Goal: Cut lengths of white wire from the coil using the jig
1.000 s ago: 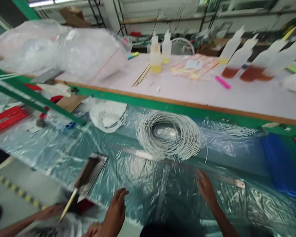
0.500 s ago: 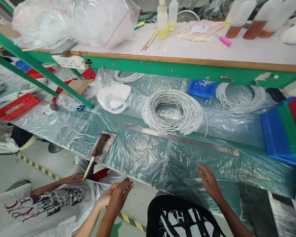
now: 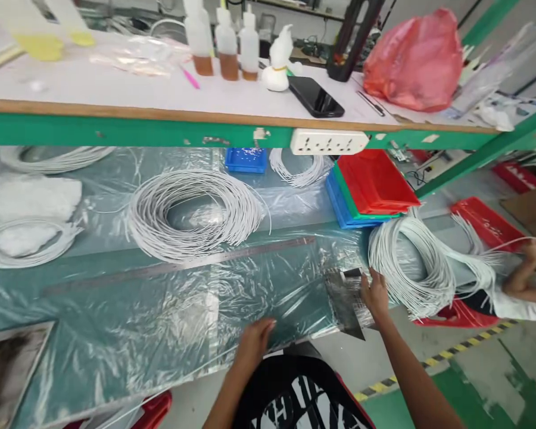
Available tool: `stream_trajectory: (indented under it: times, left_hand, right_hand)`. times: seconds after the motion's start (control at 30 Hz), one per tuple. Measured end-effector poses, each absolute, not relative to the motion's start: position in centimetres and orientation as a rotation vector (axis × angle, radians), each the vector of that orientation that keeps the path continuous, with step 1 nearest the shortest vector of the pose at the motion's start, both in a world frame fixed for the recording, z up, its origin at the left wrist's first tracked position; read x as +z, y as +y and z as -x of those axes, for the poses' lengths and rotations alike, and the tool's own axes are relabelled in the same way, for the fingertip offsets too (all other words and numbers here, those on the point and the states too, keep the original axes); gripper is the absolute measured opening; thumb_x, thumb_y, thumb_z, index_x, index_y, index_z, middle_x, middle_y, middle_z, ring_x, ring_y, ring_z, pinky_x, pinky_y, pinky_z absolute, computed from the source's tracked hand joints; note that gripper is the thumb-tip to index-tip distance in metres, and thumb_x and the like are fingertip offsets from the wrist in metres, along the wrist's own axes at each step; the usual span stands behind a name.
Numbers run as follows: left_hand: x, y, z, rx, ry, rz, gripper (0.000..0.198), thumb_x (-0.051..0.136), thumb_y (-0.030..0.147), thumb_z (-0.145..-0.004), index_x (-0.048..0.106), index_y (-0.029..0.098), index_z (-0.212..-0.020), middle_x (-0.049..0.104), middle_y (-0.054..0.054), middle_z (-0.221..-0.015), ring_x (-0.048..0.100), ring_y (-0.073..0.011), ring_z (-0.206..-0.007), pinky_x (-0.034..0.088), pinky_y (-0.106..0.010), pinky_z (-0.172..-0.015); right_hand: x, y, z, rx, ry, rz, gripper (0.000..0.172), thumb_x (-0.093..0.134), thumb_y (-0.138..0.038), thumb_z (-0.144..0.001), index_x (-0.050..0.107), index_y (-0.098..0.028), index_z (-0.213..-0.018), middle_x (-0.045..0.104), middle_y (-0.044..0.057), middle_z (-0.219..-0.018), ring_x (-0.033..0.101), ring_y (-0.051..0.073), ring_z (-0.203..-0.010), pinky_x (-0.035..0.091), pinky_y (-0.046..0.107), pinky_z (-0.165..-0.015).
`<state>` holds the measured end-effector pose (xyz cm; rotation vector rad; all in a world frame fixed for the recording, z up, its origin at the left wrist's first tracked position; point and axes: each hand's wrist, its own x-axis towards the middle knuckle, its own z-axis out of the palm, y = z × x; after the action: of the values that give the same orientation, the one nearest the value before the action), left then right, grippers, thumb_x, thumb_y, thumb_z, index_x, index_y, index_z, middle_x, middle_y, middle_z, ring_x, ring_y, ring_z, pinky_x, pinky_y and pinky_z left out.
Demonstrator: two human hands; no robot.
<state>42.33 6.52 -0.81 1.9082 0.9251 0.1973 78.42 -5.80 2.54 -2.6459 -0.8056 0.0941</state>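
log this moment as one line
left hand: over bench | right hand: at dark plate | large wire coil: beside ruler

A green-edged shelf (image 3: 143, 95) spans a plastic-covered table (image 3: 161, 333), and yellow-black tape (image 3: 446, 355) crosses the grey floor (image 3: 194, 396)

A factory workshop: coils of white cable (image 3: 154, 217) lie on a plastic-covered workbench (image 3: 272, 286) near stacked plastic trays (image 3: 375, 185), a green-edged shelf (image 3: 129, 98) above carries squeeze bottles (image 3: 227, 47) and a power strip (image 3: 329, 142), and black-and-yellow hazard tape (image 3: 379, 386) lines the floor (image 3: 343, 360).
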Motion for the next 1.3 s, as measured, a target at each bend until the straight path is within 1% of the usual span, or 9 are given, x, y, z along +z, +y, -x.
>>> stream_trajectory:
  times: [0.1,0.17,0.27,0.37,0.57,0.8,0.93,1.1,1.3]
  left_hand:
    - [-1.0,4.5,-53.8,-0.127,0.759,-1.986,0.034,0.040,0.031,-0.099,0.073,0.024,-0.104,0.076,-0.005,-0.106,0.069,-0.0207,-0.101,0.050,-0.028,-0.090]
    - [-1.6,3.1,-59.0,-0.267,0.751,-2.013,0.030,0.043,0.026,-0.098,0.073,0.022,-0.105,0.076,-0.007,-0.103,0.069,-0.0213,-0.099,0.049,-0.029,-0.087]
    - [-2.6,1.7,-63.7,-0.339,0.738,-2.023,0.030,0.043,0.023,-0.099,0.072,0.021,-0.105,0.075,-0.009,-0.103,0.069,-0.0214,-0.097,0.047,-0.029,-0.083]
    - [-3.4,1.1,-66.2,-0.382,0.729,-2.029,0.032,0.041,0.026,-0.100,0.071,0.021,-0.108,0.075,-0.010,-0.101,0.069,-0.0216,-0.096,0.046,-0.029,-0.082]
    - [-3.9,0.6,-68.1,-0.411,0.753,-2.042,0.034,0.037,0.028,-0.101,0.069,0.018,-0.110,0.074,-0.011,-0.102,0.068,-0.0239,-0.099,0.046,-0.031,-0.084]
    - [-3.4,0.0,-68.1,-0.405,0.785,-2.083,0.032,0.039,0.024,-0.099,0.069,0.017,-0.107,0.074,-0.012,-0.102,0.069,-0.0251,-0.098,0.046,-0.031,-0.082]
    - [-2.9,-0.3,-67.8,-0.389,0.789,-2.104,0.031,0.040,0.022,-0.098,0.070,0.017,-0.106,0.075,-0.011,-0.101,0.070,-0.0243,-0.096,0.047,-0.030,-0.080]
    - [-2.8,-0.6,-67.3,-0.380,0.801,-2.108,0.028,0.045,0.022,-0.096,0.071,0.018,-0.105,0.075,-0.010,-0.100,0.070,-0.0244,-0.094,0.049,-0.031,-0.080]
    - [-2.7,-1.2,-66.8,-0.379,0.825,-2.093,0.030,0.044,0.026,-0.096,0.071,0.019,-0.105,0.075,-0.011,-0.100,0.071,-0.0262,-0.094,0.051,-0.034,-0.082]
  right_hand:
    - [1.2,-5.7,-79.4,0.223,-0.756,2.761,0.041,0.037,-0.037,-0.098,0.054,-0.010,-0.124,0.066,0.019,-0.107,0.064,0.030,-0.095,0.046,0.041,-0.081]
    - [0.5,-5.5,-79.4,0.285,-0.729,2.828,0.038,0.038,-0.036,-0.099,0.052,-0.012,-0.125,0.068,0.016,-0.104,0.065,0.027,-0.084,0.042,0.036,-0.074]
    - [0.3,-5.3,-79.6,0.322,-0.711,2.889,0.034,0.037,-0.036,-0.102,0.050,-0.015,-0.125,0.068,0.013,-0.108,0.064,0.022,-0.079,0.036,0.031,-0.068]
    - [0.5,-5.3,-80.1,0.334,-0.719,2.913,0.030,0.037,-0.035,-0.103,0.048,-0.015,-0.123,0.067,0.011,-0.108,0.064,0.020,-0.079,0.032,0.030,-0.064]
    - [0.5,-5.4,-80.8,0.328,-0.767,2.905,0.032,0.038,-0.034,-0.104,0.044,-0.013,-0.127,0.066,0.012,-0.111,0.066,0.022,-0.084,0.032,0.030,-0.060]
    - [0.3,-5.8,-80.7,0.284,-0.829,2.892,0.037,0.035,-0.034,-0.103,0.044,-0.010,-0.129,0.066,0.017,-0.114,0.069,0.027,-0.091,0.041,0.031,-0.059]
    - [0.7,-6.0,-80.4,0.302,-0.819,2.882,0.040,0.031,-0.036,-0.104,0.044,-0.009,-0.130,0.065,0.019,-0.114,0.070,0.029,-0.090,0.045,0.032,-0.060]
    - [1.2,-6.4,-80.1,0.348,-0.903,2.845,0.052,0.021,-0.040,-0.103,0.042,-0.003,-0.134,0.064,0.025,-0.119,0.070,0.034,-0.089,0.046,0.035,-0.056]
    - [1.2,-6.7,-79.7,0.252,-0.911,2.867,0.055,0.023,-0.042,-0.102,0.044,-0.002,-0.133,0.065,0.025,-0.115,0.070,0.035,-0.084,0.045,0.037,-0.055]
